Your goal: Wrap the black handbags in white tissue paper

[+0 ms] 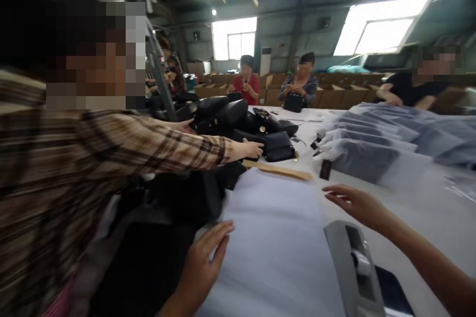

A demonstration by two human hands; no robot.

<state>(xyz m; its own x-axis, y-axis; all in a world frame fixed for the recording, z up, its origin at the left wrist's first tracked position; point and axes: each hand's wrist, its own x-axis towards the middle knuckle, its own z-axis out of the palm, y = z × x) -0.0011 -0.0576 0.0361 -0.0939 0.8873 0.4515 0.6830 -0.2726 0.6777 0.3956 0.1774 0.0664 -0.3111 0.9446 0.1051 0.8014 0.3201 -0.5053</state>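
Note:
My left hand (206, 257) is open at the left edge of a stack of white sheets (275, 237), its fingers stretched toward the stack. Whether it touches the sheets I cannot tell. On the other side, my right hand (353, 203) hovers open with nothing in it, just right of the stack's far corner. Below that hand a grey tape dispenser (353, 262) with a roll in it lies along the stack's right edge. A dark flat object (394, 290) is partly hidden behind the dispenser.
A co-worker in a plaid sleeve (178, 148) reaches across from the left to black handbags (277, 146) piled on the table. Clear-wrapped grey bundles (372, 153) cover the right side. Dark bags (148, 257) lie at my left. Several people stand beyond, before cardboard boxes (334, 96).

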